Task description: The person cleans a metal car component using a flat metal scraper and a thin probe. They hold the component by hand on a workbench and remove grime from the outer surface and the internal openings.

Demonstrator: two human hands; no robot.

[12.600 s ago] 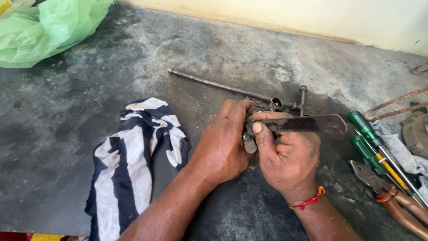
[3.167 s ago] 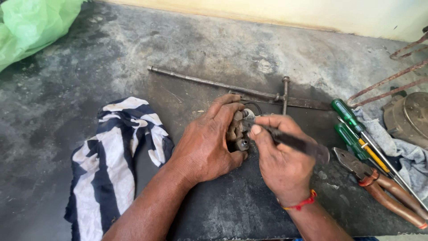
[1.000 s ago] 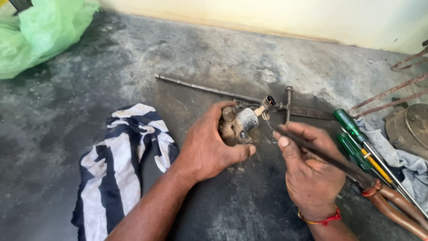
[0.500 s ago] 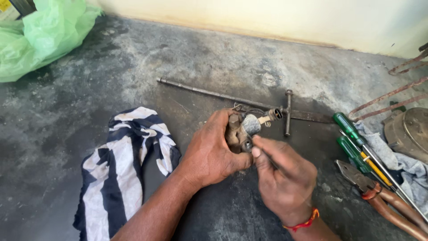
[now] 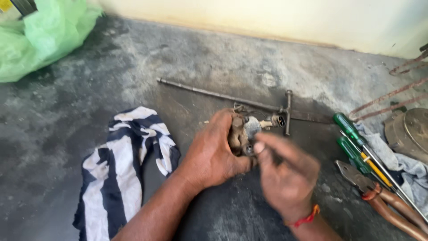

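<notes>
Left hand (image 5: 211,154) clamps the grimy grey-brown metal part (image 5: 243,131), heavy, stiff and greasy-looking, best gripped round its body, while my blurred right hand (image 5: 285,172) pinches something I cannot make out.

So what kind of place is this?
Probably a repair workshop. The left hand grips a grimy metal part over a stained, dusty work surface, with green-handled screwdrivers and pliers lying beside it.
</notes>
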